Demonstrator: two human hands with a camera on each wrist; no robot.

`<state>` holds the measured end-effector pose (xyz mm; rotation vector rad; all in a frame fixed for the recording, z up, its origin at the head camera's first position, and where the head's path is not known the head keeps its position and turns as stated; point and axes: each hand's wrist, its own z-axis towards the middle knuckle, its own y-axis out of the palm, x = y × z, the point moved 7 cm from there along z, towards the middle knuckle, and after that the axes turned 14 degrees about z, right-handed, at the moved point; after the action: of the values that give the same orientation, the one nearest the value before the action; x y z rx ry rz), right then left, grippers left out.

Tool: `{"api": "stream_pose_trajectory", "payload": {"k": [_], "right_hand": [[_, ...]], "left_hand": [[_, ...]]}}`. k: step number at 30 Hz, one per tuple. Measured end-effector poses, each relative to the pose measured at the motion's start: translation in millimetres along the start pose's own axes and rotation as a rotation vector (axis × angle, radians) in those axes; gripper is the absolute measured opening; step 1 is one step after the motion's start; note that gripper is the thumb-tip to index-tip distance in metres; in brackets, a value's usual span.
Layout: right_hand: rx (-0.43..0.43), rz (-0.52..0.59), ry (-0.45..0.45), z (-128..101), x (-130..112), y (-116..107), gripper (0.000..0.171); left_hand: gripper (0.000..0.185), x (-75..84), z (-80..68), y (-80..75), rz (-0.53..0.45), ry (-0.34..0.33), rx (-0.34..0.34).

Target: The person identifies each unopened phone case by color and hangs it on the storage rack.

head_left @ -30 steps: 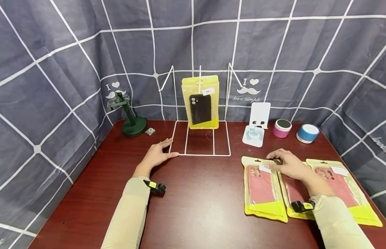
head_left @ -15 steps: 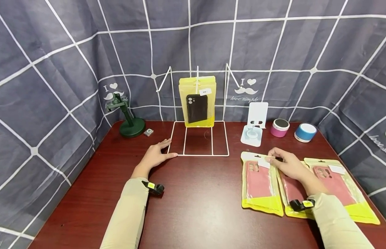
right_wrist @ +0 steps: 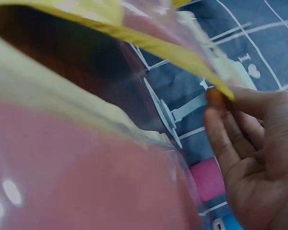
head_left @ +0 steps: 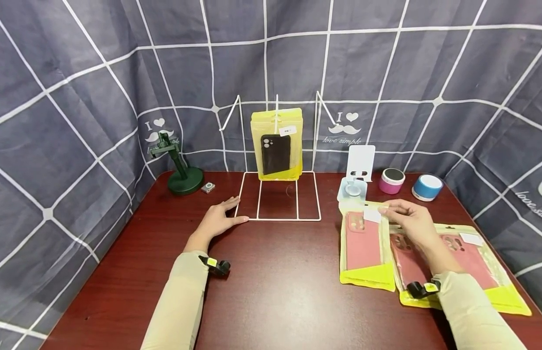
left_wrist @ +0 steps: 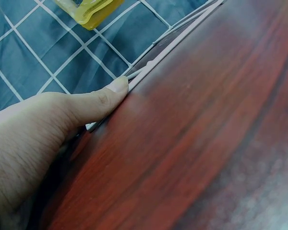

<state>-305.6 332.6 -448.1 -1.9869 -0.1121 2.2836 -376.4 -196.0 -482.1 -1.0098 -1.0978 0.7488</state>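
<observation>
Three yellow-edged clear packages with pink phone cases lie at the right of the dark red table. My right hand pinches the top edge of the leftmost package and holds that end raised; in the right wrist view my fingertips grip its yellow rim. The middle package lies partly under my forearm, and the third is at the far right. My left hand lies flat, its thumb against the white wire rack's base. A package with a black case hangs on the rack.
A green stand and a small silver clip-like item sit at the back left. At the back right stand a white phone holder, a pink speaker and a blue speaker. Checked grey cloth walls the table in.
My right hand has gone from lying on the packages to pinching the leftmost one's top edge and lifting that end toward the phone holder. The left hand has not moved.
</observation>
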Motion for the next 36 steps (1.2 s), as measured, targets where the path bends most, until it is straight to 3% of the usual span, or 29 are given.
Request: {"api": "stream_pose_trajectory", "payload": {"k": [5,14,20,31,36], "right_hand": [[0.051,0.124,0.021,-0.2,-12.4,1.1,0.030],[0.176,0.225,-0.058,-8.3,-64.4,9.6,0.022],[0.136,0.362,-0.130,-2.6,-94.2,25.3,0.017],[0.120,0.286,-0.313,15.8,-163.6,54.6,0.023],[0.108,0.395,-0.391,25.0,-196.3,68.2,0.021]], "left_hand": [[0.089,-0.5,-1.4,-0.1,-0.005,0.004,-0.002],[0.089,1.2,-0.5,-0.2,-0.001,0.005,0.003],[0.090,0.4,-1.0,-0.3,-0.001,-0.003,-0.002],[0.088,-0.3,-1.2,-0.3,0.002,-0.007,0.002],[0.088,-1.0,-1.4,0.8,-0.002,-0.014,-0.006]]}}
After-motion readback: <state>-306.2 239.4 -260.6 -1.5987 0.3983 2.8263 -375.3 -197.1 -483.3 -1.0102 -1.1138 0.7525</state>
